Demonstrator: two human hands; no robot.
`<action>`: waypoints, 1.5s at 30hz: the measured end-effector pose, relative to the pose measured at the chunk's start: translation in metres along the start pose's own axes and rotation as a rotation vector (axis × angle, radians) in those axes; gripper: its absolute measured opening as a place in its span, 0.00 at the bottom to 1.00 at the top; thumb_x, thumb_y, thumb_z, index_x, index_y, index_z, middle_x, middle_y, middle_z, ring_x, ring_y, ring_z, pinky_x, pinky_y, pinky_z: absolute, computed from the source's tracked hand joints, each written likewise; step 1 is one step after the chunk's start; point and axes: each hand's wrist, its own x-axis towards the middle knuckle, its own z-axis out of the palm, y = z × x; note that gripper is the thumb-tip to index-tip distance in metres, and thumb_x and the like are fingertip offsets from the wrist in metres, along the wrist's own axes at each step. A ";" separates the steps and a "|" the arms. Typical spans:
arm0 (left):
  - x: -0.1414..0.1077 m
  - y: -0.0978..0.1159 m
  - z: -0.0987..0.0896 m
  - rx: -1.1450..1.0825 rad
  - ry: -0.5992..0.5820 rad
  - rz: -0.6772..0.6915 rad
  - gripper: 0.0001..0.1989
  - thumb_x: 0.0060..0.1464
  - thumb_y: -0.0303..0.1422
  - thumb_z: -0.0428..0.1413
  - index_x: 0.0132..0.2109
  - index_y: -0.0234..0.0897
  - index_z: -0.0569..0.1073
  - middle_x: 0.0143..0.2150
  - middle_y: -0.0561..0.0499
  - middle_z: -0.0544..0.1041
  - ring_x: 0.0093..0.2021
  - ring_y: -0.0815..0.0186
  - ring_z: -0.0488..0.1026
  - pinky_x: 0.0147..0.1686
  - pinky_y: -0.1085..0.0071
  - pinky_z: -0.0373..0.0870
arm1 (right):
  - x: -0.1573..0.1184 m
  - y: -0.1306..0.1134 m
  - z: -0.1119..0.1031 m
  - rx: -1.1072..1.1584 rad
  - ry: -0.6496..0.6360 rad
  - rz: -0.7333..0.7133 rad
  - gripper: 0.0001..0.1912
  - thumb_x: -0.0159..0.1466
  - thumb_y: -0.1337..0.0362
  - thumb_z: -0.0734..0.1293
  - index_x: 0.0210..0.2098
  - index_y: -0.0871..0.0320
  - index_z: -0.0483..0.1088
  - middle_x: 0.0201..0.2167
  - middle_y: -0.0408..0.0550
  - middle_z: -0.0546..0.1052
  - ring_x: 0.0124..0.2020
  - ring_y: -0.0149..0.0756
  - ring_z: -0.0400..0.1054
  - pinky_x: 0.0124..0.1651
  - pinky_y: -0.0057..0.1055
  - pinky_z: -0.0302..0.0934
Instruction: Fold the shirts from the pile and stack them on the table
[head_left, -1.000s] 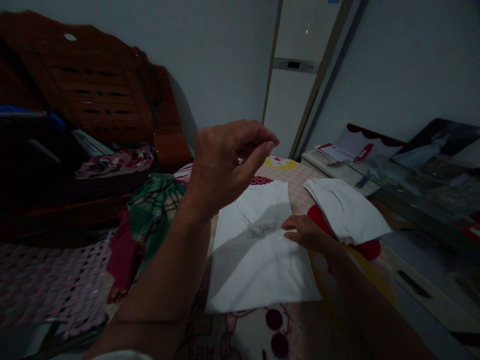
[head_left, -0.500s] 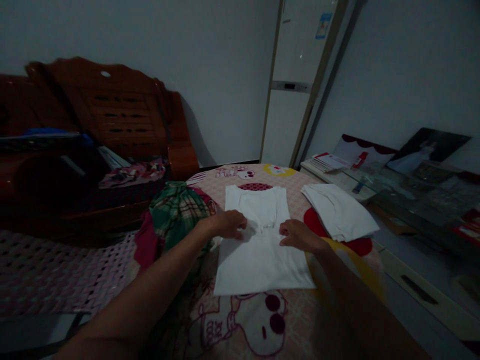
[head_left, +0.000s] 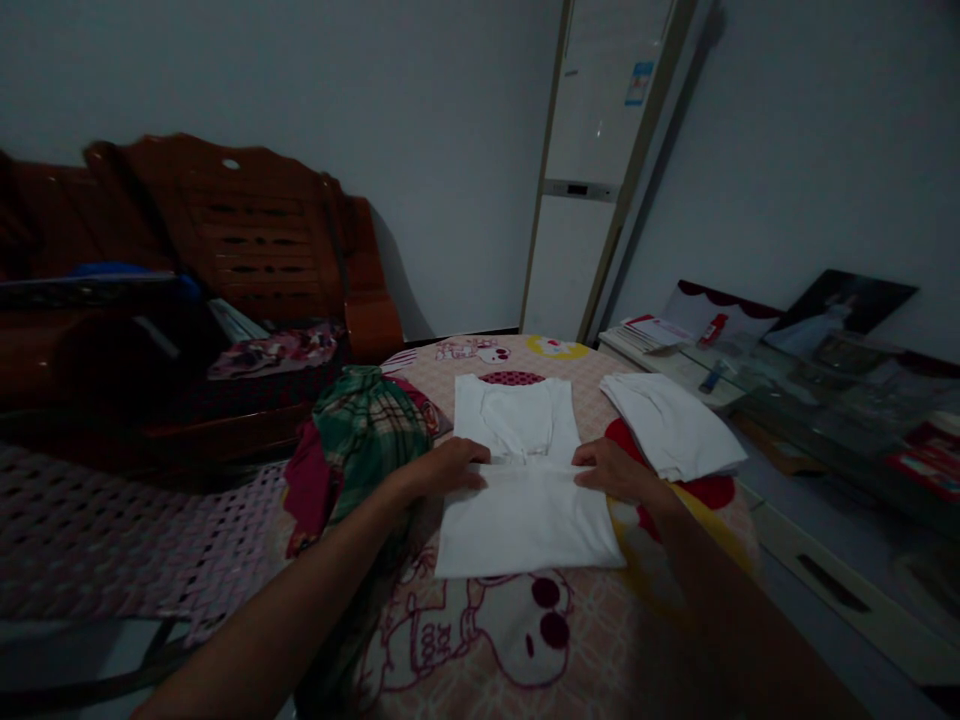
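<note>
A white garment (head_left: 529,525) lies flat on the round table with a patterned cloth (head_left: 592,640), its neckline toward the far side. A raised ridge of fabric crosses its middle. At the left end of that ridge, my left hand (head_left: 454,466) pinches the fabric. My right hand (head_left: 611,470) pinches the right end. A folded white cloth (head_left: 675,425) rests to the right of the garment. Left of my left hand is a heap of green plaid fabric (head_left: 371,420) with dark pink cloth (head_left: 309,480).
A wooden bench (head_left: 255,230) with fabric on its seat stands at the back left, a pink woven seat (head_left: 150,540) at the near left. At the right is a glass-topped cabinet (head_left: 810,400) with papers and a photo. A tall white appliance (head_left: 574,250) stands behind.
Both hands have closed on the garment's sides, and a ridge now stands across its middle. The garment's near edge has shifted slightly away from me. The view has also tilted a little.
</note>
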 end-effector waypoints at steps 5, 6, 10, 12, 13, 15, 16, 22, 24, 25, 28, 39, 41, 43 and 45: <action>-0.008 0.004 -0.034 -0.181 0.075 0.085 0.11 0.55 0.35 0.53 0.42 0.36 0.77 0.40 0.51 0.80 0.40 0.64 0.74 0.40 0.75 0.66 | -0.005 -0.016 -0.026 0.144 0.122 -0.033 0.12 0.55 0.61 0.67 0.34 0.61 0.77 0.31 0.47 0.79 0.34 0.38 0.71 0.36 0.30 0.61; -0.008 0.004 -0.042 -0.178 0.101 0.091 0.12 0.56 0.36 0.53 0.42 0.36 0.77 0.40 0.51 0.80 0.41 0.64 0.74 0.40 0.75 0.66 | -0.003 -0.021 -0.033 0.155 0.143 -0.035 0.12 0.55 0.60 0.67 0.34 0.61 0.77 0.31 0.48 0.79 0.33 0.39 0.72 0.36 0.30 0.62; 0.002 -0.001 -0.074 -0.124 0.179 0.105 0.14 0.56 0.40 0.54 0.42 0.36 0.77 0.40 0.51 0.80 0.40 0.65 0.74 0.40 0.75 0.65 | 0.014 -0.033 -0.060 0.144 0.229 -0.074 0.14 0.55 0.59 0.67 0.36 0.60 0.78 0.34 0.47 0.80 0.34 0.39 0.72 0.37 0.31 0.64; 0.012 -0.006 -0.088 -0.090 0.215 0.095 0.15 0.55 0.41 0.54 0.42 0.36 0.77 0.40 0.51 0.80 0.40 0.65 0.74 0.40 0.74 0.66 | 0.030 -0.033 -0.072 0.103 0.295 -0.092 0.13 0.54 0.60 0.68 0.36 0.59 0.78 0.33 0.46 0.80 0.35 0.39 0.72 0.39 0.32 0.64; 0.018 -0.010 -0.094 -0.071 0.235 0.083 0.15 0.55 0.41 0.54 0.42 0.36 0.77 0.39 0.51 0.79 0.40 0.64 0.74 0.40 0.74 0.66 | 0.040 -0.032 -0.076 0.082 0.321 -0.099 0.12 0.54 0.60 0.68 0.35 0.59 0.78 0.32 0.46 0.80 0.35 0.39 0.72 0.40 0.32 0.64; 0.032 -0.020 -0.105 -0.018 0.272 0.054 0.16 0.54 0.41 0.54 0.42 0.35 0.78 0.40 0.50 0.80 0.40 0.64 0.73 0.41 0.73 0.66 | 0.063 -0.027 -0.083 0.039 0.364 -0.099 0.11 0.53 0.62 0.68 0.33 0.59 0.78 0.32 0.46 0.80 0.36 0.39 0.72 0.42 0.33 0.64; 0.041 -0.026 -0.109 0.015 0.287 0.036 0.15 0.54 0.40 0.54 0.42 0.35 0.78 0.40 0.50 0.80 0.40 0.63 0.73 0.42 0.72 0.67 | 0.076 -0.023 -0.085 0.012 0.380 -0.095 0.11 0.53 0.63 0.68 0.33 0.59 0.78 0.32 0.46 0.80 0.36 0.39 0.72 0.43 0.33 0.64; 0.105 -0.074 -0.096 0.177 0.293 -0.152 0.15 0.52 0.33 0.55 0.45 0.35 0.78 0.44 0.47 0.80 0.45 0.60 0.74 0.47 0.71 0.66 | 0.150 0.010 -0.063 -0.258 0.395 0.073 0.11 0.56 0.67 0.67 0.37 0.58 0.79 0.39 0.50 0.80 0.44 0.43 0.71 0.50 0.36 0.62; 0.121 -0.089 -0.075 0.200 0.288 -0.265 0.16 0.53 0.33 0.55 0.48 0.35 0.78 0.46 0.46 0.79 0.48 0.58 0.74 0.48 0.70 0.67 | 0.164 0.022 -0.044 -0.365 0.395 0.178 0.13 0.59 0.68 0.65 0.42 0.57 0.78 0.44 0.52 0.79 0.49 0.45 0.70 0.53 0.38 0.61; 0.127 -0.095 -0.063 0.206 0.284 -0.322 0.16 0.54 0.33 0.54 0.49 0.36 0.77 0.48 0.45 0.79 0.50 0.58 0.73 0.49 0.70 0.67 | 0.167 0.028 -0.034 -0.404 0.381 0.214 0.15 0.60 0.68 0.64 0.45 0.57 0.77 0.46 0.53 0.78 0.51 0.46 0.69 0.54 0.39 0.60; 0.134 -0.102 -0.031 0.206 0.346 -0.346 0.21 0.56 0.30 0.53 0.57 0.35 0.72 0.56 0.43 0.74 0.55 0.58 0.70 0.54 0.69 0.65 | 0.167 0.039 -0.009 -0.485 0.354 0.231 0.21 0.62 0.70 0.62 0.54 0.60 0.71 0.54 0.59 0.73 0.57 0.50 0.64 0.58 0.42 0.57; 0.122 -0.073 0.025 0.263 0.207 -0.078 0.27 0.66 0.41 0.44 0.68 0.38 0.55 0.71 0.38 0.53 0.70 0.53 0.52 0.65 0.50 0.51 | 0.138 0.053 0.048 -0.453 0.168 0.047 0.28 0.71 0.57 0.55 0.66 0.62 0.57 0.68 0.59 0.57 0.69 0.48 0.49 0.68 0.46 0.44; 0.120 -0.072 0.026 0.276 0.200 -0.102 0.27 0.67 0.41 0.42 0.69 0.39 0.53 0.72 0.39 0.50 0.71 0.53 0.48 0.66 0.47 0.48 | 0.135 0.053 0.050 -0.455 0.175 0.046 0.27 0.71 0.57 0.55 0.66 0.61 0.57 0.69 0.57 0.56 0.70 0.47 0.47 0.69 0.46 0.44; 0.119 -0.067 0.022 0.252 0.177 -0.140 0.28 0.67 0.41 0.42 0.69 0.37 0.52 0.72 0.37 0.50 0.71 0.53 0.49 0.65 0.47 0.50 | 0.132 0.046 0.049 -0.453 0.166 0.063 0.27 0.71 0.56 0.55 0.66 0.60 0.58 0.68 0.57 0.57 0.70 0.46 0.48 0.68 0.43 0.44; 0.117 -0.057 0.017 0.210 0.181 -0.168 0.29 0.66 0.41 0.42 0.69 0.34 0.53 0.71 0.34 0.52 0.70 0.52 0.51 0.64 0.48 0.54 | 0.126 0.035 0.048 -0.448 0.156 0.072 0.28 0.71 0.55 0.56 0.65 0.61 0.59 0.68 0.58 0.58 0.69 0.46 0.49 0.68 0.42 0.44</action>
